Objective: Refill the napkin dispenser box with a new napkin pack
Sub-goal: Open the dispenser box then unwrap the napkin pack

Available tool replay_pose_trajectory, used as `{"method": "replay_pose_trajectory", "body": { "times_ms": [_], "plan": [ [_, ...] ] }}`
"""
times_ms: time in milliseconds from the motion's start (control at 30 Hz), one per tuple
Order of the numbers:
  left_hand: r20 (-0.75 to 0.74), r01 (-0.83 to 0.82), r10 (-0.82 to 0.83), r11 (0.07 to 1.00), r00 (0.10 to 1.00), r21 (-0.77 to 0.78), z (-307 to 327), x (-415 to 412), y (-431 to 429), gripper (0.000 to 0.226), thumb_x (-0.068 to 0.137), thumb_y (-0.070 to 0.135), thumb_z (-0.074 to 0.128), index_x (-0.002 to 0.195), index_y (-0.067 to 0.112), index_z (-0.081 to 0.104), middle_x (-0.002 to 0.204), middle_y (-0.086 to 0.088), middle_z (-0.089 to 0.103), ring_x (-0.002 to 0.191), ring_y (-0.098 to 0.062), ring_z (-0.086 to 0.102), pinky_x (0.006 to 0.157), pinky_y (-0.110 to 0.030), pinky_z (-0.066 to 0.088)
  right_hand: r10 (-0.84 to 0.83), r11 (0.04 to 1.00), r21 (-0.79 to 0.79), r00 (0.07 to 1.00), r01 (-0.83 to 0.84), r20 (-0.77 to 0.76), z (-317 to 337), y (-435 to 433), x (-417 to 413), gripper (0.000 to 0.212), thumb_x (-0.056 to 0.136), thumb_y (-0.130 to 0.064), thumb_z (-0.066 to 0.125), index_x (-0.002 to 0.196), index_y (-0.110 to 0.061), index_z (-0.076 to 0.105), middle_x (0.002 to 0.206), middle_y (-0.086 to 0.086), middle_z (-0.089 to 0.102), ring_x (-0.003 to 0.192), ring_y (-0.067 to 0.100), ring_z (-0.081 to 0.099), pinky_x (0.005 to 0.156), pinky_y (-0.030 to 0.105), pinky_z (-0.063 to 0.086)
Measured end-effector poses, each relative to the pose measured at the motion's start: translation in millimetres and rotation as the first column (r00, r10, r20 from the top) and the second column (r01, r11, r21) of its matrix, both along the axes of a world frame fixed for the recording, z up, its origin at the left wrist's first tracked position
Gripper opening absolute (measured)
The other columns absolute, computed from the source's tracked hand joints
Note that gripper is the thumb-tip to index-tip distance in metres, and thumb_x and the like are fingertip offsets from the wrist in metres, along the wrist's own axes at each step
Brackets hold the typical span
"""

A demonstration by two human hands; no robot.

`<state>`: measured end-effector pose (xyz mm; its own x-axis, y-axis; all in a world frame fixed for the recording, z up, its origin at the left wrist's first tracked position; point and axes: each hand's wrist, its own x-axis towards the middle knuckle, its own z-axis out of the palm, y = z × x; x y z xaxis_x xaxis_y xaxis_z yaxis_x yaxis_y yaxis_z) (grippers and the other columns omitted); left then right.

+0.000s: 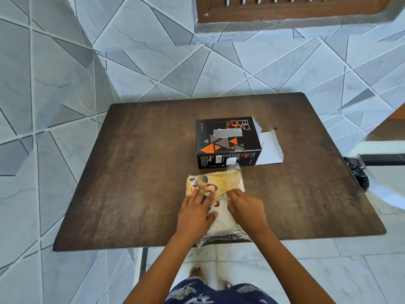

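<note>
Now: napkin pack (219, 189) flat on bench (131, 172), overhanging near edge, just before dispenser box (228, 141) with end flap open. Left hand (195, 213) spread flat on pack; right hand (245, 207) pinching wrapper. Risk: pack slides off edge when wrapper is tugged.

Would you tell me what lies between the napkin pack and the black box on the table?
Almost nothing: in the head view the napkin pack's crinkled plastic end reaches the black box's near side, with no other object between.
</note>
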<state>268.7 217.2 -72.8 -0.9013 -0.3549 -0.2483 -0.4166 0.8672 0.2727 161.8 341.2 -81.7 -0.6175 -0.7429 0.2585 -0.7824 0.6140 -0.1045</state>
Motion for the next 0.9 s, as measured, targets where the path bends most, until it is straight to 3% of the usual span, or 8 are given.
{"method": "replay_pose_trajectory", "body": {
  "times_ms": [100, 300, 433, 533, 667, 767, 900],
  "plan": [
    [0.045, -0.008, 0.008, 1.000, 0.999, 0.000, -3.0, 4.7, -11.2, 0.067, 0.091, 0.054, 0.035, 0.147, 0.034, 0.003, 0.159, 0.003, -0.008, 0.146, -0.018, -0.004, 0.118, -0.038, 0.002, 0.094, 0.992, 0.092, 0.992, -0.086, -0.089, 5.0, -1.3, -1.6, 0.024, 0.056, -0.027, 0.082, 0.076, -0.024, 0.071, 0.080, -0.010, 0.073, 0.061, 0.008, 0.067, 0.039, 0.015, 0.042],
    [0.086, 0.004, -0.007, 0.999, 0.996, 0.035, -3.9, 3.4, -16.1, 0.067, 0.091, 0.056, 0.035, 0.146, 0.037, 0.003, 0.158, 0.006, -0.011, 0.146, -0.016, -0.005, 0.118, -0.039, 0.004, 0.130, 0.971, 0.215, 0.987, -0.107, -0.098, 6.6, -12.1, -5.6, 0.030, 0.039, -0.022, 0.086, 0.051, -0.020, 0.059, 0.046, -0.004, 0.059, 0.029, 0.011, 0.050, 0.031, 0.012, 0.027],
    [0.066, -0.017, 0.013, 0.998, 0.998, 0.061, -5.9, 4.1, -13.1, 0.065, 0.092, 0.054, 0.035, 0.146, 0.039, 0.001, 0.158, 0.007, -0.012, 0.146, -0.015, -0.005, 0.118, -0.039, 0.007, 0.006, 0.999, 0.047, 0.999, -0.008, 0.035, 5.0, -16.2, -3.8, 0.023, 0.059, -0.024, 0.080, 0.053, -0.018, 0.059, 0.044, -0.001, 0.058, 0.030, 0.015, 0.051, 0.038, 0.015, 0.022],
    [0.062, -0.027, 0.022, 0.997, 0.998, 0.079, -5.7, 3.7, -10.9, 0.064, 0.092, 0.053, 0.034, 0.146, 0.039, 0.002, 0.158, 0.008, -0.012, 0.146, -0.015, -0.006, 0.118, -0.039, 0.008, -0.081, 0.990, -0.096, 0.967, 0.107, 0.241, 4.5, -16.2, -1.2, 0.018, 0.081, -0.023, 0.059, 0.069, -0.012, 0.065, 0.058, 0.005, 0.067, 0.050, 0.027, 0.061, 0.047, 0.023, 0.033],
    [0.072, -0.027, 0.021, 0.997, 0.997, 0.075, -6.4, 4.9, -11.4, 0.064, 0.092, 0.054, 0.034, 0.146, 0.038, 0.003, 0.158, 0.008, -0.012, 0.146, -0.015, -0.007, 0.118, -0.040, 0.009, -0.239, 0.848, -0.250, 0.759, 0.467, 0.606, 13.3, -10.1, -13.5, 0.018, 0.084, -0.019, 0.057, 0.077, -0.008, 0.070, 0.075, 0.009, 0.072, 0.069, 0.026, 0.066, 0.060, 0.028, 0.046],
    [0.083, -0.018, 0.012, 0.997, 0.997, 0.076, -6.1, 5.2, -11.7, 0.064, 0.092, 0.054, 0.033, 0.146, 0.038, 0.002, 0.157, 0.007, -0.013, 0.146, -0.015, -0.008, 0.118, -0.041, 0.009, -0.185, 0.759, -0.292, 0.623, 0.581, 0.760, 9.0, -4.2, -24.0, 0.016, 0.084, -0.015, 0.057, 0.079, -0.009, 0.071, 0.079, 0.009, 0.072, 0.074, 0.025, 0.066, 0.068, 0.033, 0.052],
    [0.096, -0.015, 0.008, 0.997, 0.995, 0.070, -6.0, 5.0, -11.9, 0.065, 0.092, 0.055, 0.032, 0.146, 0.038, -0.001, 0.157, 0.007, -0.013, 0.146, -0.015, -0.008, 0.118, -0.042, 0.009, -0.112, 0.500, -0.268, 0.368, 0.824, 0.923, 0.3, 12.0, -28.1, 0.014, 0.086, -0.013, 0.055, 0.082, -0.011, 0.068, 0.069, 0.003, 0.066, 0.070, 0.023, 0.062, 0.073, 0.044, 0.055]
  ]
}}
